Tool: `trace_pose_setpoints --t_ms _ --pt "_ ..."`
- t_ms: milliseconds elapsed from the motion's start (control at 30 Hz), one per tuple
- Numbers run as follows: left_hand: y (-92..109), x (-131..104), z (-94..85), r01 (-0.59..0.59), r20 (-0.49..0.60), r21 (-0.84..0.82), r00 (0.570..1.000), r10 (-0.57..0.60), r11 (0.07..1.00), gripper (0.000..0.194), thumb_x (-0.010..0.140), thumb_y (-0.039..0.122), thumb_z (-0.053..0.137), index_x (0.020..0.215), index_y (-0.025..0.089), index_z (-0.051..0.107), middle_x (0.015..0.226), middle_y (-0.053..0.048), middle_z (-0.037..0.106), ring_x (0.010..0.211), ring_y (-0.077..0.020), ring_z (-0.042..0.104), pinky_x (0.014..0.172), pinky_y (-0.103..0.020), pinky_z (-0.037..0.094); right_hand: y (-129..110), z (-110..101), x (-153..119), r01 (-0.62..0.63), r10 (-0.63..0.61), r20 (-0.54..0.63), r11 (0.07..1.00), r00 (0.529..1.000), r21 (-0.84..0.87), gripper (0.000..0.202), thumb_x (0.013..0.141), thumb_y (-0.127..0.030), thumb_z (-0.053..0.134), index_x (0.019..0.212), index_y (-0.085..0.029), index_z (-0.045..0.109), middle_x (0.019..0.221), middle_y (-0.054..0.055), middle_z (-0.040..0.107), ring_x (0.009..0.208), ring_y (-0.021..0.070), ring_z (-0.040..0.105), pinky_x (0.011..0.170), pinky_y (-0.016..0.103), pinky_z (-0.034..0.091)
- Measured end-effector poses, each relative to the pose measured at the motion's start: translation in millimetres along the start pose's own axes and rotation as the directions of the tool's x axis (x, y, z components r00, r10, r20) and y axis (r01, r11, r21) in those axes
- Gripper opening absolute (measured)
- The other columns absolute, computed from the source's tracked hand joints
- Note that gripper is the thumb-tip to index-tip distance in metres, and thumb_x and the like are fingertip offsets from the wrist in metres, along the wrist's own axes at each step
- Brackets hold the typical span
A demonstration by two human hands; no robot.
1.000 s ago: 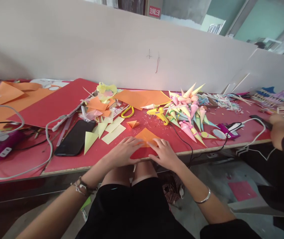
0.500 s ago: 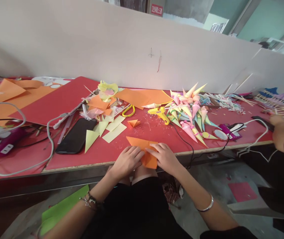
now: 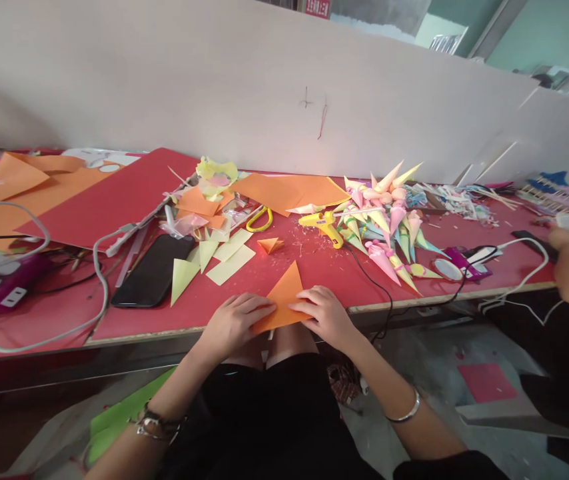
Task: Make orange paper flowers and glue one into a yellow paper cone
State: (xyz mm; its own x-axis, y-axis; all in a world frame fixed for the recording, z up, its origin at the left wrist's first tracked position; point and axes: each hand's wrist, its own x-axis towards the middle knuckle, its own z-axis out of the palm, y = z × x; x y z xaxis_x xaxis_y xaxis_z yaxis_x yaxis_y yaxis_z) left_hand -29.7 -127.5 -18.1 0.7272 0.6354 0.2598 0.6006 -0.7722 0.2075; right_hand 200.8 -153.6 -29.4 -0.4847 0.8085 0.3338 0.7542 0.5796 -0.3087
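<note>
Between my hands is a sheet of orange paper (image 3: 284,297), now a triangle with its tip pointing away from me, over the table's front edge. My left hand (image 3: 237,321) grips its left side, fingers closed on the paper. On the right side my right hand (image 3: 327,317) holds it too, thumb underneath and fingertips on top. Just beyond lies a small folded orange paper piece (image 3: 270,246). A yellow glue gun (image 3: 323,227) rests behind, beside a pile of pastel paper cones (image 3: 384,220).
Left of my hands are pale yellow paper pieces (image 3: 232,265), a black phone (image 3: 144,273) and yellow-handled scissors (image 3: 259,219). Larger orange sheets (image 3: 289,192) lie at the back. A power strip (image 3: 467,264) with cables sits to the right, near a co-worker's hand (image 3: 567,247).
The orange paper has been turned and now shows a triangular outline with the tip up. My left hand has shifted slightly left and down; both hands keep hold.
</note>
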Motion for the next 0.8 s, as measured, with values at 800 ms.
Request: trace_pose_setpoints --t_ms 800 --pt "8.7 8.3 3.5 0.312 -0.126 0.197 0.948 -0.291 0.93 0.031 0.083 0.037 0.046 0.059 0.018 0.052 0.061 -0.003 0.058 0.064 -0.0177 0.054 0.064 -0.03 0.037 -4.9 4.1 26.4 -0.323 0.337 -0.049 0.927 0.94 0.192 0.019 0.074 -0.028 0.062 0.062 -0.017 0.052 0.082 0.003 0.057 0.077 0.0158 0.052 0.069 0.026 0.04"
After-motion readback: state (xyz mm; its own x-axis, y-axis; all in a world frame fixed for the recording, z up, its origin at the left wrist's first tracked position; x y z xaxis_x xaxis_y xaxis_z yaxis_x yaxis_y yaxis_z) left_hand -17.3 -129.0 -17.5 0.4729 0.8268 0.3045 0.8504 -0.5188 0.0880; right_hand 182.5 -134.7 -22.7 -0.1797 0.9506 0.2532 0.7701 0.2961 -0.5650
